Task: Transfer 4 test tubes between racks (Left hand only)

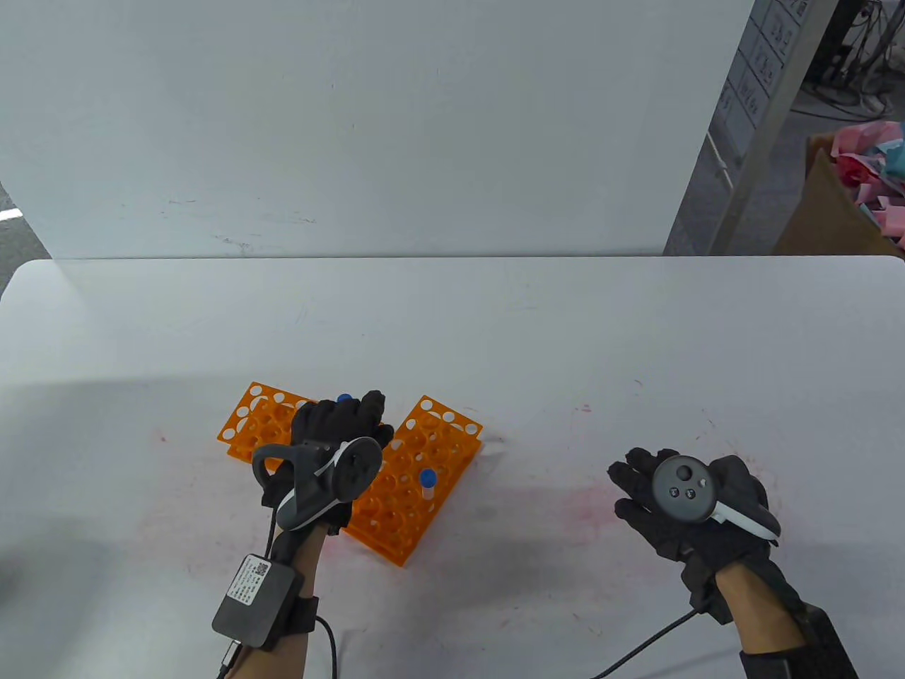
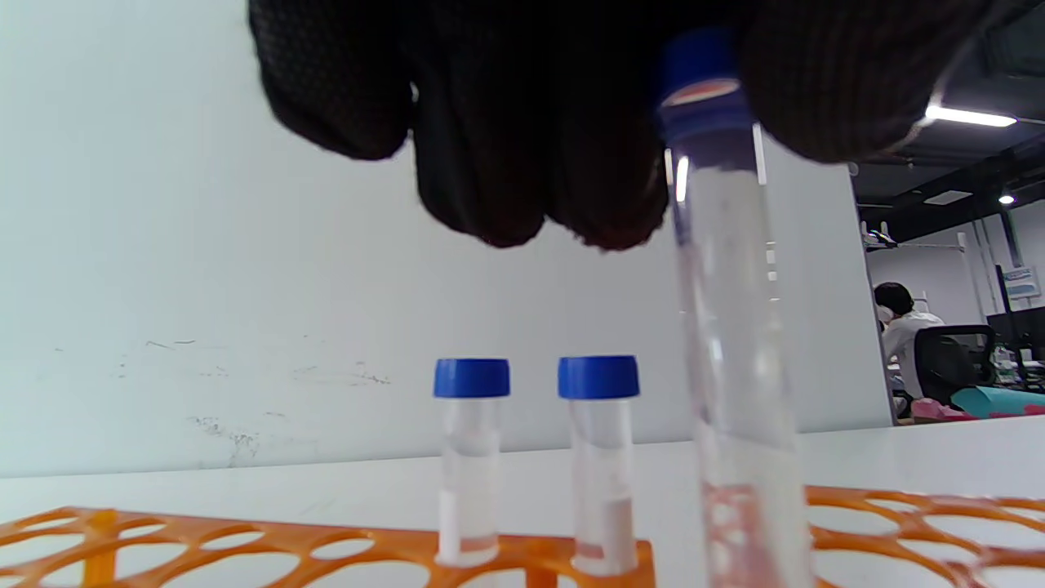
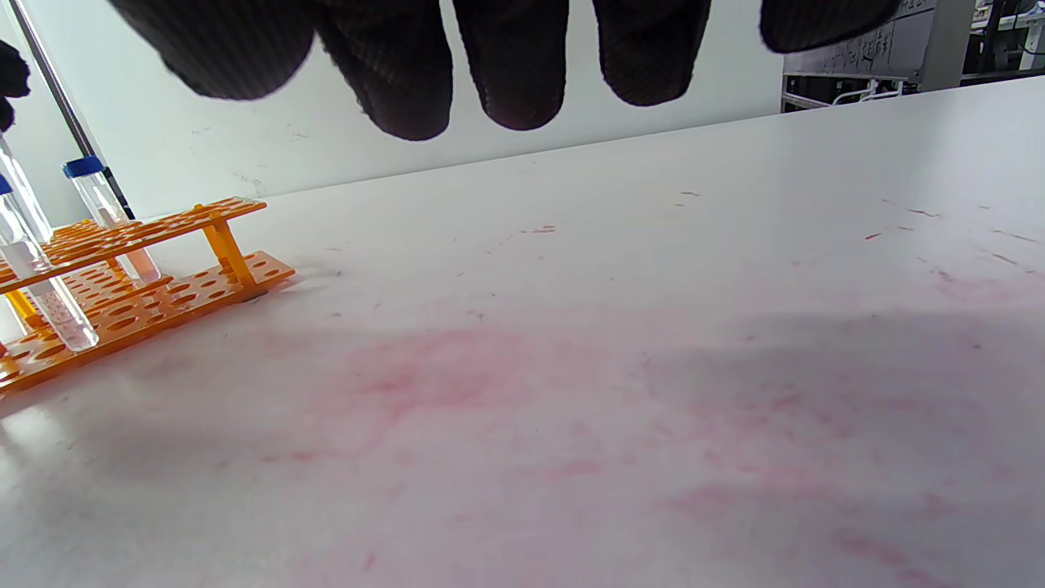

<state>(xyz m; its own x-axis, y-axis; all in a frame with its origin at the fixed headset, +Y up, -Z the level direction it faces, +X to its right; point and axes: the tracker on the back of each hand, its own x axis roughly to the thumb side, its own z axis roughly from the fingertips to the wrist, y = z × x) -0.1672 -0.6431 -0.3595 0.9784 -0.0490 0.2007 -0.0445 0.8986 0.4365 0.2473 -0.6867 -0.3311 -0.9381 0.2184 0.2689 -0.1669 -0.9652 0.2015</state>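
Two orange racks lie side by side: a left rack (image 1: pixel 249 419) and a right rack (image 1: pixel 413 488). My left hand (image 1: pixel 345 417) is over the gap between them and pinches a blue-capped test tube (image 2: pixel 735 351) upright by its cap (image 1: pixel 344 398). Its lower end is out of view. In the left wrist view two capped tubes (image 2: pixel 471 457) (image 2: pixel 600 461) stand in the rack (image 2: pixel 245 547) behind it. One tube (image 1: pixel 428 484) stands in the right rack. My right hand (image 1: pixel 672 495) is open and empty, palm down, to the right.
A white wall panel (image 1: pixel 368 127) stands along the table's far edge. The white table (image 1: pixel 537 332) has pink stains between the right rack and my right hand. A cable (image 1: pixel 650 643) trails from my right wrist.
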